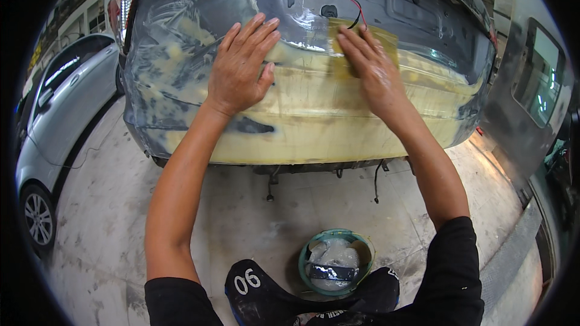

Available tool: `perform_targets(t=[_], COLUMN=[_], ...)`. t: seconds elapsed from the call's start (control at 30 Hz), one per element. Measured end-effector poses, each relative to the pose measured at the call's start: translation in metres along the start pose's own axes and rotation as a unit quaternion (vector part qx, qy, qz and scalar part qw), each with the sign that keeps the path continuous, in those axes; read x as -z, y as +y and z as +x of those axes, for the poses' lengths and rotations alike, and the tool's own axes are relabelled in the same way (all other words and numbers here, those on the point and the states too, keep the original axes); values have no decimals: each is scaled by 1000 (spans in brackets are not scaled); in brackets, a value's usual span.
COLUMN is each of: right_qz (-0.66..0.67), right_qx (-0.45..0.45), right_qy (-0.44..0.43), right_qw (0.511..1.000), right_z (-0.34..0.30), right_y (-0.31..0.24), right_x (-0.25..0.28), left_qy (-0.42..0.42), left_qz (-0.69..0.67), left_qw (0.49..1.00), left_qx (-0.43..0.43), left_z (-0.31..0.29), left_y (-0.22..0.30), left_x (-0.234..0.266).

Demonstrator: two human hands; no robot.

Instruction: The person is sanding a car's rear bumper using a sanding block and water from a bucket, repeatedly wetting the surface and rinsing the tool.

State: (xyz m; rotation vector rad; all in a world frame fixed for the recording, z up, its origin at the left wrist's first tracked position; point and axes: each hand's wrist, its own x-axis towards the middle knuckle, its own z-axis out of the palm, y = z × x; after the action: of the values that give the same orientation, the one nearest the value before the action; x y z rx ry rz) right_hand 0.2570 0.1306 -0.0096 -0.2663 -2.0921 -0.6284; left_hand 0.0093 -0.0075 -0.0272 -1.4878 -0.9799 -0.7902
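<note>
In front of me is the rear bumper (302,127) of a car, coated in pale yellow filler with dark grey patches and whitish wet smears. My left hand (240,67) lies on its left half, fingers stretched out and thumb apart, holding nothing. My right hand (376,71) rests with straight fingers on a thin olive-yellow sheet (388,42), pressing it flat against the panel. The sheet looks partly see-through; I cannot make out its exact kind. Just above it, a red and black wire (356,1) comes out of the grey panel and drops toward my right fingertips.
A teal bucket (302,259) with a clear plastic bag and a dark block stands between my knees. Thin cables (377,184) hang beneath the bumper. A silver car (75,102) is parked at left. A grey door panel (513,36) with a window stands at right.
</note>
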Motion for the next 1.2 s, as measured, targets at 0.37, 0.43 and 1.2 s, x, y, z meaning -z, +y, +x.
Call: perform_targets(t=[0.37,0.43,1.2], right_qz=[-14,-34,-8], right_qx=[53,36,59], right_qy=[-13,-3,-7], right_qw=[998,999,998], right_z=[20,13,17], right_y=[-9,-10,-28], right_x=[-3,-3,-13], left_qy=[-2,-5,16], left_qz=[2,15,15], left_qw=[1000,1000,1000], left_qx=[4,6,0], left_z=[0,1,-4], left_y=[-1,1,-2], left_x=[-4,-2,-7])
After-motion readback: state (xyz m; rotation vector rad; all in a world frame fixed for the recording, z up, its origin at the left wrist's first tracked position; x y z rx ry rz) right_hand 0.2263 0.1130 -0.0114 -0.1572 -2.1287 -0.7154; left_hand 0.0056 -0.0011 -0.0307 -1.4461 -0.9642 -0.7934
